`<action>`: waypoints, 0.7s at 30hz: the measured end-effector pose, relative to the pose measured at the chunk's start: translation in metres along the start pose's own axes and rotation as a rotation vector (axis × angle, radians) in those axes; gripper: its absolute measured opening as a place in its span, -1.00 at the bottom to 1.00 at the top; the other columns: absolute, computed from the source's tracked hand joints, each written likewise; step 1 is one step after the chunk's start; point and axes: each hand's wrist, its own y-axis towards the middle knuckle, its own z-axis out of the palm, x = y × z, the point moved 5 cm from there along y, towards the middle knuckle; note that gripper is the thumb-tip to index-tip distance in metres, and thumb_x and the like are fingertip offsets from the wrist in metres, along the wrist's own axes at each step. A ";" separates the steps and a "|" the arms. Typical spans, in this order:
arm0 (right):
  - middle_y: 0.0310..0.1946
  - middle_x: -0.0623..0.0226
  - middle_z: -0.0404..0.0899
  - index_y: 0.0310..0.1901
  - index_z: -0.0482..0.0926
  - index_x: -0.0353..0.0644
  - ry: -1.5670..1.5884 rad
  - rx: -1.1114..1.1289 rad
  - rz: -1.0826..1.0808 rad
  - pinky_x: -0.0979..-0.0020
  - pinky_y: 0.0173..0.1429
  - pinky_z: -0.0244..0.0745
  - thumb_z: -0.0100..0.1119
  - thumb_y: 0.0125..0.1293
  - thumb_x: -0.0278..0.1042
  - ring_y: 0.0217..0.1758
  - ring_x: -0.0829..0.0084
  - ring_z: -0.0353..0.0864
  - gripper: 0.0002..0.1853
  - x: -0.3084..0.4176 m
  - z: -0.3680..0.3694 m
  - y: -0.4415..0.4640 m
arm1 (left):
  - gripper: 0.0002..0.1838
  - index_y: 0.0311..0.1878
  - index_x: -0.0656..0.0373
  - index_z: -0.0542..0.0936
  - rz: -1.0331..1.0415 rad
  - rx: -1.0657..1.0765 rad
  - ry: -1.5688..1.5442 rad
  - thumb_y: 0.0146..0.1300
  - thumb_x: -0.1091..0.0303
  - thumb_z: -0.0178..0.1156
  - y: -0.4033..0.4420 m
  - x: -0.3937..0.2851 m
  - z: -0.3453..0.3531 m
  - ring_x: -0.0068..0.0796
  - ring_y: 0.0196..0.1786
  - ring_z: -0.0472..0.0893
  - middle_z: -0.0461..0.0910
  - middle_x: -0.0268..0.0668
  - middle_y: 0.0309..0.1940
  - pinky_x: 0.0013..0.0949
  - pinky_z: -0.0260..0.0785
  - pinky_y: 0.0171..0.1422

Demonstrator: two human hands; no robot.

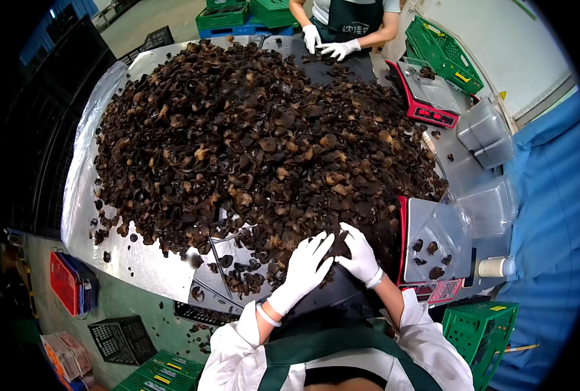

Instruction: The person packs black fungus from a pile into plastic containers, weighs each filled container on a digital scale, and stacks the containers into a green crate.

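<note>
A wide heap of dark brown, fungus-like pieces (257,143) covers most of the metal table (153,270). At the heap's near edge are my two white-gloved hands, close together. My left hand (307,264) lies over the pieces with its fingers stretched out and slightly apart. My right hand (359,256) is bent inward, its fingertips on a dark piece between the hands; whether it grips that piece is unclear. Right of my hands, a red scale (404,241) bears a clear plastic tray (441,244) with several dark pieces in it.
Across the table a co-worker's gloved hands (329,47) touch pieces. A second red scale (433,116) stands at the back right. Stacked clear trays (489,205) and a white roll (495,266) line the right edge. Green crates (479,335) and a black crate (121,339) stand below.
</note>
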 end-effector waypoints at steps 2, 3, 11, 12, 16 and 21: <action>0.30 0.08 0.28 0.23 0.39 -0.20 -0.032 0.049 0.043 0.21 0.34 0.30 0.37 -0.11 -0.38 0.29 0.03 0.32 -0.26 0.002 -0.003 -0.019 | -0.41 0.26 0.14 0.44 0.039 0.040 0.019 0.12 0.28 0.27 -0.016 -0.007 -0.002 0.02 0.19 0.44 0.37 -0.01 0.27 -0.11 0.31 0.28; 0.31 0.07 0.25 0.26 0.36 -0.20 -0.056 0.074 0.044 0.22 0.37 0.28 0.38 -0.14 -0.43 0.33 0.03 0.30 -0.21 0.004 -0.003 -0.027 | -0.39 0.26 0.11 0.44 0.056 0.066 0.033 0.09 0.30 0.30 -0.024 -0.010 -0.005 0.02 0.21 0.43 0.35 0.00 0.28 -0.11 0.33 0.26; 0.41 -0.23 -0.04 0.31 0.36 -0.04 -0.192 0.273 -0.001 -0.03 0.37 0.15 0.51 -0.22 0.08 0.29 -0.20 0.21 -0.03 0.016 0.025 -0.081 | -0.19 0.29 -0.12 0.44 -0.084 0.313 0.324 -0.10 -0.04 0.44 -0.113 0.015 -0.014 0.24 0.46 0.02 0.15 -0.03 0.41 0.33 -0.21 0.46; 0.41 -0.22 -0.02 0.32 0.36 0.00 -0.218 0.238 -0.054 -0.06 0.36 0.15 0.47 -0.17 0.10 0.28 -0.21 0.21 -0.06 0.022 0.031 -0.075 | -0.20 0.30 -0.13 0.44 -0.075 0.324 0.357 -0.08 -0.05 0.43 -0.113 0.019 -0.011 0.24 0.46 0.01 0.15 -0.04 0.41 0.35 -0.23 0.45; 0.44 -0.05 0.01 0.36 0.31 0.21 -0.296 0.189 -0.116 -0.10 0.34 0.17 0.34 -0.01 -0.14 0.26 -0.18 0.24 -0.20 0.034 0.058 -0.035 | -0.21 0.35 -0.23 0.36 -0.097 0.309 0.492 -0.04 0.09 0.38 -0.092 0.043 -0.005 0.20 0.48 -0.01 0.15 -0.18 0.44 0.38 -0.19 0.43; 0.46 0.11 0.03 0.36 0.30 0.26 -0.265 0.088 -0.137 -0.06 0.26 0.29 0.02 0.03 -0.59 0.30 -0.11 0.25 -0.21 0.014 0.066 0.033 | -0.23 0.40 -0.34 0.27 -0.171 0.174 0.612 0.09 0.33 0.25 -0.032 0.083 -0.026 0.09 0.50 0.00 0.09 -0.34 0.48 0.40 0.00 0.37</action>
